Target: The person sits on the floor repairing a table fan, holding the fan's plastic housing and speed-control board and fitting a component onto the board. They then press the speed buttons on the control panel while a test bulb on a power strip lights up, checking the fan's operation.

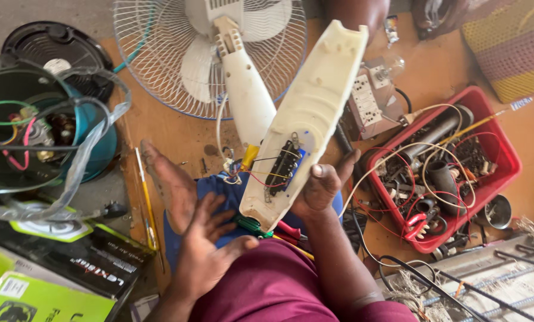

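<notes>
My right hand grips a long cream plastic housing shell, held upright with its inside facing me. A small switch board with red, yellow and black wires sits near its lower end. My left hand is open with fingers spread, resting on my maroon-clad leg and a blue cloth, just left of the shell's bottom. A green-handled screwdriver lies under the shell's lower end. Behind stands a white fan with a wire grille and a cream neck.
A red tray of parts and wires sits at right, with a white socket box above it. A teal motor housing in clear plastic is at left, green-and-black cartons below it. Another person's limbs appear at top.
</notes>
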